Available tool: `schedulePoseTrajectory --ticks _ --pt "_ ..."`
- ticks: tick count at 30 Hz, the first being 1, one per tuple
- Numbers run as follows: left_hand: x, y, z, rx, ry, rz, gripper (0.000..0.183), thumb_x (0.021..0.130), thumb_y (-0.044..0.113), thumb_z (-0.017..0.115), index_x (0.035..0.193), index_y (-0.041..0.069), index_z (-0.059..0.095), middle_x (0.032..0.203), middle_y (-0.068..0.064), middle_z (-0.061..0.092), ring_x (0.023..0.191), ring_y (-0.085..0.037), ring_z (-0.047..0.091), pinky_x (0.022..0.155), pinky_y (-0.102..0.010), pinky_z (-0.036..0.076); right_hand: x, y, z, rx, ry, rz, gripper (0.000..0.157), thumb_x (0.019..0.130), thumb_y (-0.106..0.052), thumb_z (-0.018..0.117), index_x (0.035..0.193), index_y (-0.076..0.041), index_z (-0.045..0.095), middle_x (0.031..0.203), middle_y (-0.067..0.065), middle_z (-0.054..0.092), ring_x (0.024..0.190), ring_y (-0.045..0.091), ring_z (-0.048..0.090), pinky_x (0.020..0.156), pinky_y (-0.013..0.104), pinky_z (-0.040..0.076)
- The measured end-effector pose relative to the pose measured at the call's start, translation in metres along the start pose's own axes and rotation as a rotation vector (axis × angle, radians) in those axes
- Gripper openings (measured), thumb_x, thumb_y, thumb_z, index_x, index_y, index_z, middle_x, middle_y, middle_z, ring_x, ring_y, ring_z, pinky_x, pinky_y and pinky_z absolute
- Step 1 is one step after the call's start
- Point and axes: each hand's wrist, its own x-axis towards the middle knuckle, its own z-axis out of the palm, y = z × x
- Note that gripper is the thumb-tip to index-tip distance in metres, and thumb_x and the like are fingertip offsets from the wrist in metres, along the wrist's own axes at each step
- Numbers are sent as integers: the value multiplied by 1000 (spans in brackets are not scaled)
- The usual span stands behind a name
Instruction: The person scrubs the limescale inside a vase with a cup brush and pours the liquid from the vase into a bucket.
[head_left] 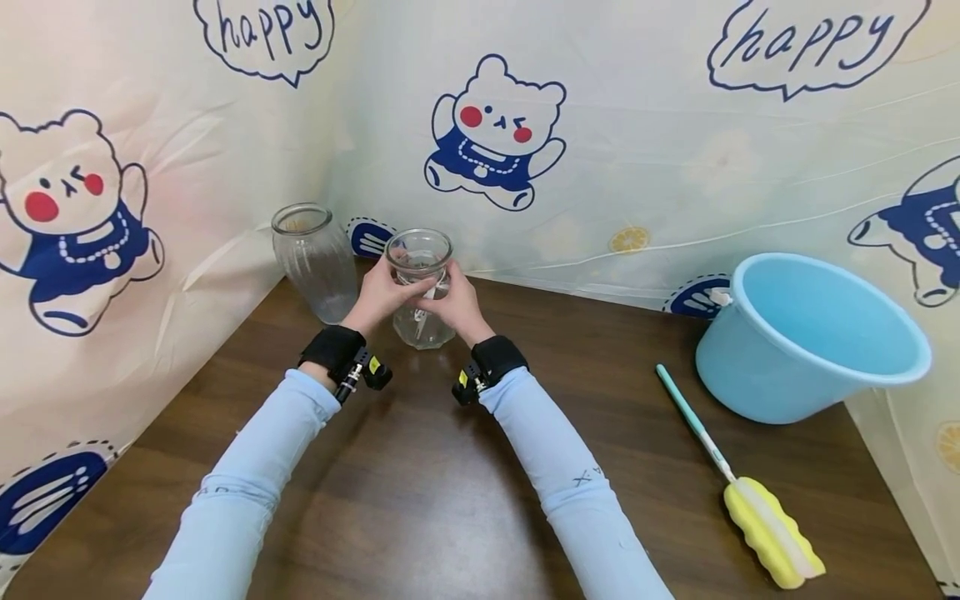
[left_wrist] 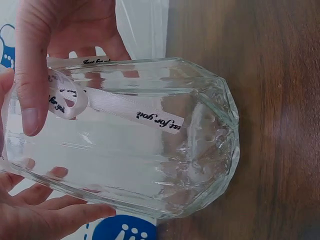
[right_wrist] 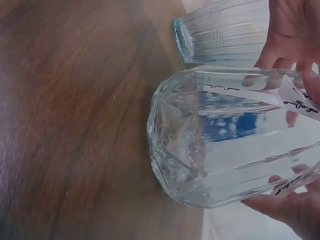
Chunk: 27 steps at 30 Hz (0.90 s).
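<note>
My left hand (head_left: 384,293) and right hand (head_left: 461,307) grip a clear glass vase (head_left: 422,327) from both sides, just below its round rim. The vase stands upright near the back of the table, its faceted base low over the wood. Tied around its neck is a white ribbon (left_wrist: 120,106) with black "just for you" lettering, one tail hanging down the glass. In both wrist views, fingers spread around the vase's sides and show partly through the glass. A taller ribbed glass vase (head_left: 318,262) stands to the left, close beside my left hand.
At the right stands a light blue bucket (head_left: 813,333). A sponge brush (head_left: 772,529) with a yellow-and-white head and teal handle lies on the brown wooden table (head_left: 420,500) in front of it. Patterned sheeting (head_left: 637,150) encloses the table at the back and sides.
</note>
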Motion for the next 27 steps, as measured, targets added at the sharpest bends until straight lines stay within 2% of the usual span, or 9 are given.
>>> schedulePoseTrajectory --ticks 6,11,18,27 --pt "-3 5 8 36 -15 28 79 76 40 71 136 8 30 131 -17 43 117 -31 44 90 -45 42 -8 3 -9 -52 25 -13 80 72 -29 77 136 -12 33 134 5 45 125 19 40 99 34 36" --pt "-6 15 15 17 -7 67 77 76 37 72 135 7 32 129 -16 46 114 -31 46 89 -45 42 -15 3 -20 -98 44 -48 78 72 -29 77 135 -12 34 132 5 47 123 20 43 98 34 37" --pt "-13 31 24 2 -22 140 83 73 39 74 136 7 31 127 -15 49 113 -29 48 90 -45 42 -32 -3 -43 -134 92 -92 80 69 -31 79 134 -13 36 128 5 51 119 21 47 95 34 40" --pt "-26 60 30 -33 -61 170 82 73 40 74 135 8 32 126 -14 50 112 -27 49 89 -43 43 -54 -21 -74 -208 122 -140 81 67 -35 80 133 -11 39 124 8 55 115 23 50 92 37 42"
